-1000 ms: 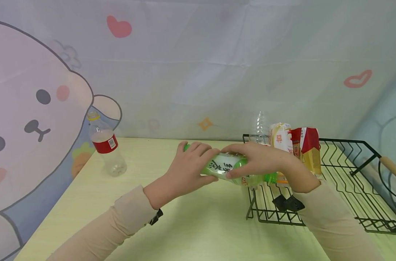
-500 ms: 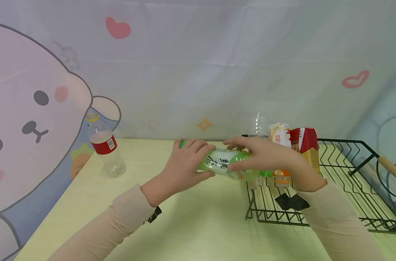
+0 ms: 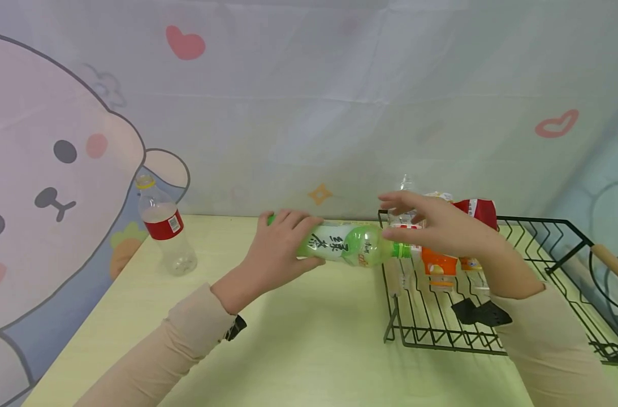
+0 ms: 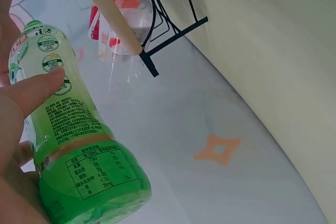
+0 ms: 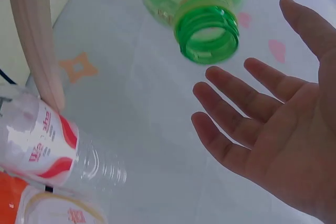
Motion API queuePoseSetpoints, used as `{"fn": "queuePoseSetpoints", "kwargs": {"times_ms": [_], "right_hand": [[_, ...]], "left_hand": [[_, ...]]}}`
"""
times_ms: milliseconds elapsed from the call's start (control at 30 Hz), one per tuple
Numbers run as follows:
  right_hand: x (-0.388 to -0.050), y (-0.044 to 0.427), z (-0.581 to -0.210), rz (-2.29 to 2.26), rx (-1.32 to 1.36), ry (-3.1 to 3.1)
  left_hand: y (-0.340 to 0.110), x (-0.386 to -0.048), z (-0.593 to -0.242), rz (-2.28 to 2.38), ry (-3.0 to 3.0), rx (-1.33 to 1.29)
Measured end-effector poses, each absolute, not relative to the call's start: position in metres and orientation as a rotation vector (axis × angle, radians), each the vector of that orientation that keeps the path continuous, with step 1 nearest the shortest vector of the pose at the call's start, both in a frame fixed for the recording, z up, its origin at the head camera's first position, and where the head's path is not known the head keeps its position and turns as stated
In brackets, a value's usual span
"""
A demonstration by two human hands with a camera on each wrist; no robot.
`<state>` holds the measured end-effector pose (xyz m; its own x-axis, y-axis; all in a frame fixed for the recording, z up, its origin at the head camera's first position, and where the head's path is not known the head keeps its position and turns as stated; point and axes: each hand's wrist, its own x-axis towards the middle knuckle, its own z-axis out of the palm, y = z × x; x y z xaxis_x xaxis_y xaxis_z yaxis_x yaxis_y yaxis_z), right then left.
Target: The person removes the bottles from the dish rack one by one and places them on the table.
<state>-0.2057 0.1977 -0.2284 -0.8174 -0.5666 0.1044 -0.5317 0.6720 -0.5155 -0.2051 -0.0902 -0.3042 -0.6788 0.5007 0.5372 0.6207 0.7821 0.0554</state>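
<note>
My left hand (image 3: pixel 280 251) grips a green tea bottle (image 3: pixel 334 243) round its base end, holding it sideways above the table. In the left wrist view the thumb lies across the printed label of the bottle (image 4: pixel 73 114). Its neck points right, and the right wrist view shows an uncapped green threaded mouth (image 5: pixel 210 35). My right hand (image 3: pixel 446 229) is beside that neck with its fingers spread. Nothing is in the palm of the right hand (image 5: pixel 283 124), and a gap separates its fingers from the mouth in the right wrist view.
A black wire rack (image 3: pixel 453 346) with a wooden handle (image 3: pixel 614 264) stands on the right. It holds a clear bottle (image 5: pixel 52 142), an orange-labelled bottle (image 3: pixel 439 264) and a red pack (image 3: pixel 482 212). A red-labelled clear bottle (image 3: pixel 165 228) stands at the table's left.
My right hand has let go of the green tea bottle and moved right, its fingers opening out. The left hand has shifted slightly left and up with the bottle, now nearly level.
</note>
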Motion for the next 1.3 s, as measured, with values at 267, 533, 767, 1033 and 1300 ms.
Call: {"fn": "queuePoseSetpoints", "kwargs": {"times_ms": [267,533,767,1033,1300], "right_hand": [[-0.207,0.223,-0.225,-0.946,-0.833,2.892],[-0.215,0.24,-0.226,-1.065,-0.665,2.915],[-0.224,0.261,-0.234,-1.114,-0.593,2.967],[-0.23,0.279,-0.244,-1.216,-0.419,2.988],[-0.242,0.298,-0.262,-1.264,-0.314,3.014]], "left_hand": [[-0.101,-0.213,-0.309,-0.396,-2.48,-0.723],[-0.111,-0.223,-0.315,-0.495,-2.46,-0.619],[-0.119,-0.23,-0.319,-0.674,-2.503,-0.501],[-0.133,-0.24,-0.327,-0.884,-2.47,-0.339],[-0.145,-0.244,-0.335,-1.078,-2.437,-0.247]]}}
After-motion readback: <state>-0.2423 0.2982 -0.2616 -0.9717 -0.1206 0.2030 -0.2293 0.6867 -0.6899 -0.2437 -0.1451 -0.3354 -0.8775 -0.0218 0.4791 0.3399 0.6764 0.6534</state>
